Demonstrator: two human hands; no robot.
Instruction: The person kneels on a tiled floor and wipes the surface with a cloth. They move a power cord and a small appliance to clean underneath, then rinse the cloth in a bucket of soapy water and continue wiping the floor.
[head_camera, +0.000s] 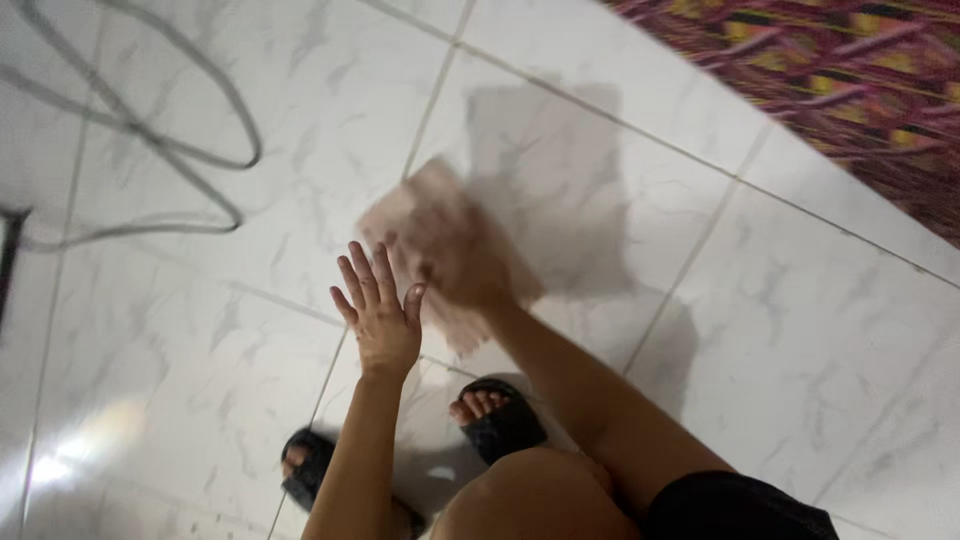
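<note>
The fingers of the right hand are lying blurred on a pale pinkish-beige cloth rag, seemingly spread flat and pressing it down on the glossy white marble-patterned floor tiles; the blur makes it hard to tell whether they are gripping a fold or only pressing it flat. The rag is sitting just ahead of the person's feet, straddling a grey grout line, and a duller grey patch is lying beyond it on the tile, which may be damp or a shadow. The left hand is hovering just beside the rag with its fingers spread wide and holding nothing, probably for balance as the person is bending low. Two black slide sandals are standing on the tile beneath the arms. A thin grey cable is looping across the floor at upper left, well apart from the rag, and a red patterned woven rug is filling the upper right corner. No packages, labels or signs are showing.
</note>
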